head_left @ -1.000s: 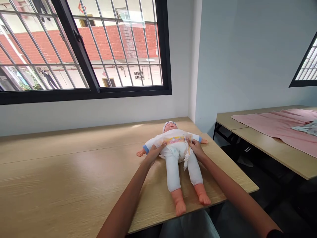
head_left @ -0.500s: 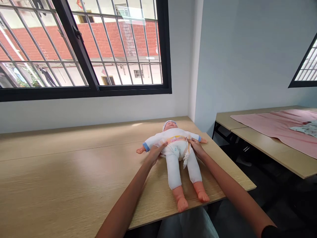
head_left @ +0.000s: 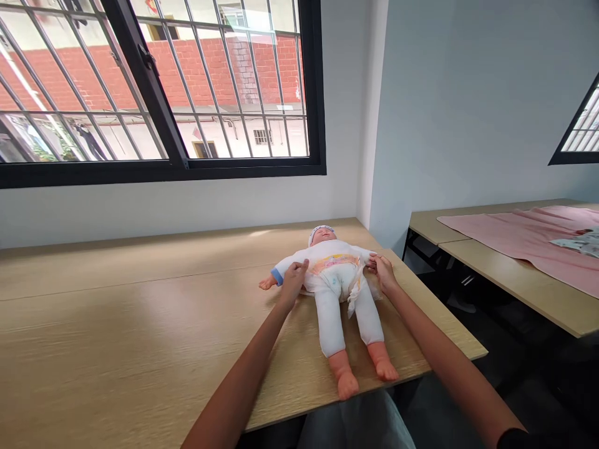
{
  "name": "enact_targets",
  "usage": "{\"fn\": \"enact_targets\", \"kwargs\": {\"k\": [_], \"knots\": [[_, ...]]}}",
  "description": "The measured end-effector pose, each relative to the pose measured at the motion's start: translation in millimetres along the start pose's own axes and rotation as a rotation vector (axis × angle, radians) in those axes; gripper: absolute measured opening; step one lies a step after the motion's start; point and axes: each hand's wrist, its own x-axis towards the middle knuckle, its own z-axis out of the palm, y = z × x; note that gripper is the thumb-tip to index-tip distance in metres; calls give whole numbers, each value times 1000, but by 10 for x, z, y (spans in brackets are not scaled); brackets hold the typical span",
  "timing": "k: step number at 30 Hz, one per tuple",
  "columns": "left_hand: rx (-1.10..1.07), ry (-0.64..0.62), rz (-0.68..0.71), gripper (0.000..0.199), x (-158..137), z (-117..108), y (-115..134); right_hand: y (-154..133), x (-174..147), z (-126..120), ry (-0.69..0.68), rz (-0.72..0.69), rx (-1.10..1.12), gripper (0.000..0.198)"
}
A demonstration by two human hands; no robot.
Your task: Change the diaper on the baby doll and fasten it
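A baby doll [head_left: 330,337] in a white suit with blue cuffs lies on its back, feet toward me. Around its hips is a white disposable diaper [head_left: 337,273], its front waistband printed orange and yellow. Beside the doll's waist on the left, my left hand [head_left: 294,284] is closed, thumb and fingers pinching the diaper's side edge. Over by the doll's arm on the right, my right hand [head_left: 384,274] pinches the other side of the diaper, partly hidden by the fingers. A crumpled white strip hangs down between the doll's thighs.
The doll lies on a wooden table [head_left: 154,349], close to its front and right edges. Another table [head_left: 505,265] stands to the right across a gap, with a pink cloth [head_left: 505,234] on it. A barred window [head_left: 234,81] is in the wall behind.
My right hand has moved outward to the right and up, away from the doll's hip. The left hand has lifted slightly and its fingers have closed into a pinch.
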Motion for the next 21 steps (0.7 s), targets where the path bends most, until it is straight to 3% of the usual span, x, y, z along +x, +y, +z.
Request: {"fn": "enact_targets", "kwargs": {"k": [3, 5, 7, 10, 13, 16, 18, 21], "knots": [[68, 253, 136, 35, -16, 3, 49, -60, -35, 1, -33, -17, -31, 22], [154, 341, 379, 33, -99, 20, 127, -69, -102, 35, -79, -67, -64, 33], [311, 281, 672, 38, -228, 75, 216, -52, -184, 90, -129, -112, -94, 44], [619, 11, 955, 51, -409, 226, 287, 10, -271, 165, -205, -131, -124, 53], [813, -221, 900, 62, -460, 354, 225, 76, -273, 182, -250, -158, -149, 52], [772, -332, 759, 64, -382, 360, 91, 123, -223, 153, -224, -205, -193, 49], [622, -322, 708, 66, -299, 311, 15, 131, -196, 131, -209, -214, -219, 49], [301, -117, 510, 68, -177, 214, -33, 84, -191, 97, -215, -169, -242, 46]]}}
